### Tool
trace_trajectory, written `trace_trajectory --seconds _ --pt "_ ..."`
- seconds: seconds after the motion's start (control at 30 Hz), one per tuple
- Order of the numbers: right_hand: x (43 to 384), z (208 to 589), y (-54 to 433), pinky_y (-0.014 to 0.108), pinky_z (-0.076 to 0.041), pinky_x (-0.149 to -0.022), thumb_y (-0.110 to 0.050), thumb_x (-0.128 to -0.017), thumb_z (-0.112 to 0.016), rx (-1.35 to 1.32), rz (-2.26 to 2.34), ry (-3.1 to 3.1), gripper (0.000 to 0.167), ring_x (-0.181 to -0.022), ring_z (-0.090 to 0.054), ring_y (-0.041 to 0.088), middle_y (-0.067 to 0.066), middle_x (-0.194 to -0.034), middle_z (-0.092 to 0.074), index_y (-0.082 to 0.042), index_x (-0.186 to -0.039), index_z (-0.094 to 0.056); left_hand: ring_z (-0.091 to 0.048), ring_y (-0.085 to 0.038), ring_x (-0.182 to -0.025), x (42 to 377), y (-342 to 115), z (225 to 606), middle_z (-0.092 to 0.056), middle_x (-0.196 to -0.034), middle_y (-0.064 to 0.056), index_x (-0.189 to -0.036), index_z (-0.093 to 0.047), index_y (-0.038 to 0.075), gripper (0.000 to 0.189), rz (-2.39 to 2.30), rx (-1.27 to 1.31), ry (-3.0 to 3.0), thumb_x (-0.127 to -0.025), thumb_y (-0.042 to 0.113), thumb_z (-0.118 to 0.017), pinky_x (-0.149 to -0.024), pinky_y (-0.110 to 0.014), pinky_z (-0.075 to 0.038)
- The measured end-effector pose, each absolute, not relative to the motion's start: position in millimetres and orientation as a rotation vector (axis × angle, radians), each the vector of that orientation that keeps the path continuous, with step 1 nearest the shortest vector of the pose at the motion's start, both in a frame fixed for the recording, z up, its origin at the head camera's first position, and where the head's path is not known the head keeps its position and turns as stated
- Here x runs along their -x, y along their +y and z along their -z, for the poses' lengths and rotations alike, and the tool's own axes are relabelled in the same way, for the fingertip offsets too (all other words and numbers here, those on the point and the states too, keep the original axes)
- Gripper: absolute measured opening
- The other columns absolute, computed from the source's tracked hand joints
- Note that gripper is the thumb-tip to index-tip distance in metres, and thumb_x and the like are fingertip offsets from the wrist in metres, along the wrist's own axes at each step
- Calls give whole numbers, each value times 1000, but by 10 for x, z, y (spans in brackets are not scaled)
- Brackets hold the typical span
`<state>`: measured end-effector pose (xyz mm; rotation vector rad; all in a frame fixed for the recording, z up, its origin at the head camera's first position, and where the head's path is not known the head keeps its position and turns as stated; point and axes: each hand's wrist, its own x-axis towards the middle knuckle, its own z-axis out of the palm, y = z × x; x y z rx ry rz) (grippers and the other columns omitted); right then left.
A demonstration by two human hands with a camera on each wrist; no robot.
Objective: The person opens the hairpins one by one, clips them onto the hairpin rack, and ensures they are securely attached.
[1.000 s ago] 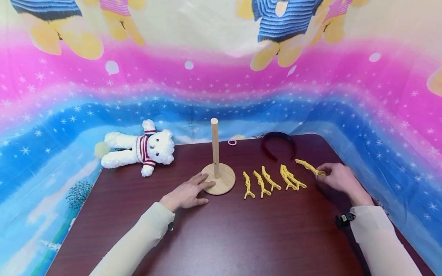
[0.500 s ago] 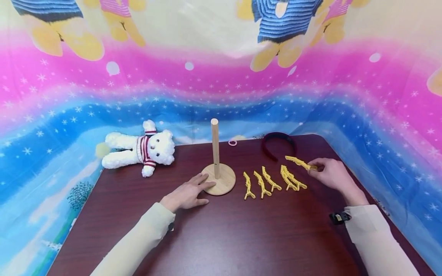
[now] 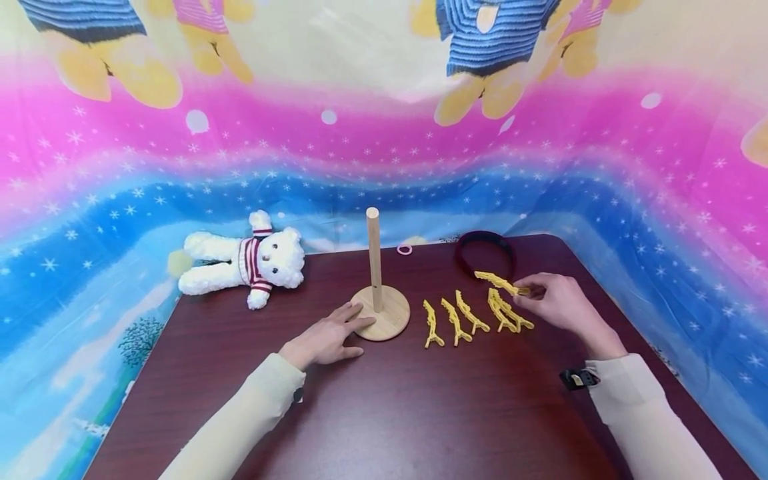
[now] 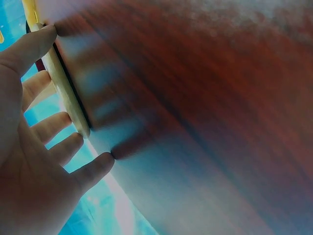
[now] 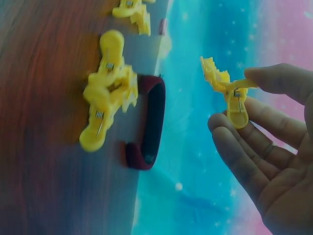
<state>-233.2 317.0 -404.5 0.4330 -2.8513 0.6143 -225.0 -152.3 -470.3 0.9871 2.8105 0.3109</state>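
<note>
My right hand (image 3: 564,303) pinches a yellow alligator hair clip (image 3: 495,281) by its handles, raised above the table near the headband. In the right wrist view, the thumb presses one handle of this clip (image 5: 238,117) and the fingers lie behind the other. More yellow hair clips (image 3: 465,313) lie on the table to the left of and below that hand, two of them overlapping. My left hand (image 3: 324,337) rests with spread fingers on the round base (image 3: 393,323) of an upright wooden stand (image 3: 375,260). In the left wrist view, the fingers reach the base's edge (image 4: 68,93).
A white plush bear (image 3: 255,260) in a striped shirt lies at the back left. A dark red headband (image 3: 461,257) and a small pink hair tie (image 3: 410,252) lie near the table's (image 3: 420,427) back edge. Printed cloth (image 3: 360,147) hangs behind.
My right hand has moved left with the hair clip, from the table's right side to above the overlapping clips. The left hand has stayed on the base.
</note>
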Motion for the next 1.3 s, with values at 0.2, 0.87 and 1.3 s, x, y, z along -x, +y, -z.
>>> trace_trajectory --seconds 0.2,0.87,1.3 --pt "2342 4043 3010 32 -56 -72 -29 -87 -77 -501 -652 -2832 26 -81 -71 14 3 -98 -75 -16 -109 -77 -25 -40 -152 2231 -1516 4705 -30 -162 -21 -151 -45 22 64 -312 -1003 2823 -94 39 -68 -115 -53 -37" --pt "2378 3997 2501 42 -59 -82 -32 -85 -79 -541 -850 -2910 33 -92 -73 17 1 -106 -77 -20 -116 -75 -26 -42 -151 2229 -1522 4674 -31 -161 -21 -151 -45 21 63 -311 -1017 2827 -95 39 -67 -116 -53 -36" --pt "2348 4053 2226 38 -60 -78 -31 -86 -79 -638 -894 -2855 32 -90 -73 15 2 -104 -76 -18 -115 -76 -27 -42 -150 2232 -1516 4706 -30 -161 -21 -151 -45 21 64 -309 -1015 2826 -94 39 -68 -113 -54 -39"
